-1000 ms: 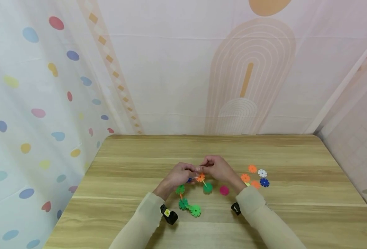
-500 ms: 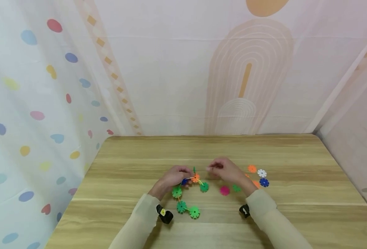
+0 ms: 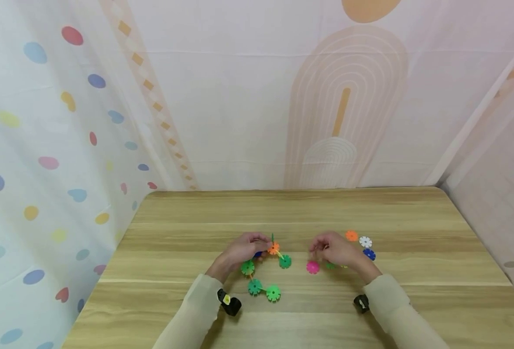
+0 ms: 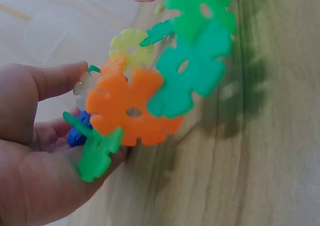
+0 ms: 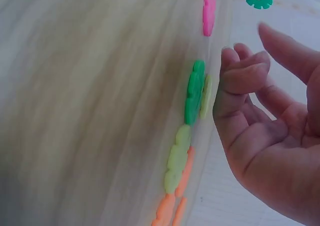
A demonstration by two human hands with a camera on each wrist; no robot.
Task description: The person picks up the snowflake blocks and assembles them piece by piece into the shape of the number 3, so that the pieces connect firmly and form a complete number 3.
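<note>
My left hand (image 3: 239,252) grips one end of the chain of linked plastic flower discs (image 3: 261,276), which curls from the orange disc (image 4: 131,111) toward me over the table (image 3: 414,291). My right hand (image 3: 337,249) hovers with fingers loosely curled, holding nothing, directly over a flat green disc (image 5: 194,92), the pink disc (image 3: 313,267) just left. That hand hides most of the loose pile, and motion blur smears the chain's far discs.

I note my right hand (image 3: 336,249) covers part of the loose pieces (image 3: 332,265) beneath it. The desk (image 5: 90,111) is blurred in both wrist views, and the snowflake chain (image 4: 165,86) runs off the frame top.
</note>
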